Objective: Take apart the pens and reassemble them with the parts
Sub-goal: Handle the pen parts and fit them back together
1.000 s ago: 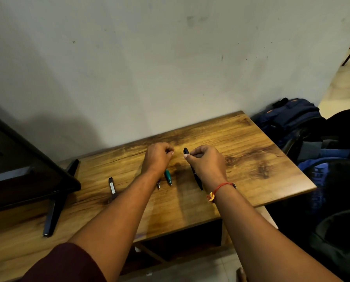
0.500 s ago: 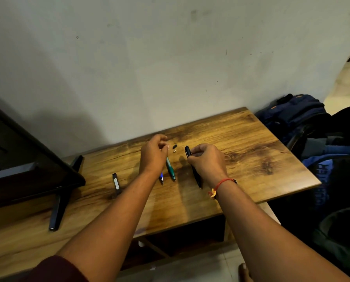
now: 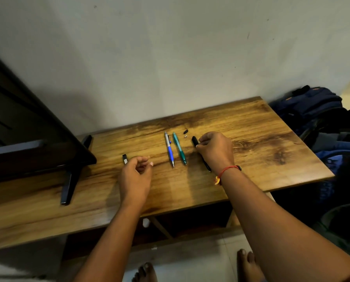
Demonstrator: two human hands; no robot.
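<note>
While the right hand [image 3: 214, 151] pinches the black pen [image 3: 195, 141] near its top end, the barrel lies on the table [image 3: 271, 159] and runs back under the wrist. The left hand [image 3: 136, 176] hangs over the wood, fingers loosely curled, with nothing visible in it. Blue pen [image 3: 170, 151] and green pen [image 3: 179, 149] lie side by side between the hands, close but apart, and both look whole. A small black cap [image 3: 185, 131] and a tiny silver bit [image 3: 185, 136] sit just beyond the black pen's top, so this pen seems to be the one coming apart. A short black piece [image 3: 125, 159] lies just beside the left hand's fingers; what it is I cannot tell.

To do this step well, the left hand should come across and grip the lower barrel, so the hands twist against each other and not against the table. Lifting the pen only a little and holding it level would let a spring or refill slide onto the wood rather than roll off the near edge. Loose parts are best laid beside the cap and bit, apart from the two whole pens.
</note>
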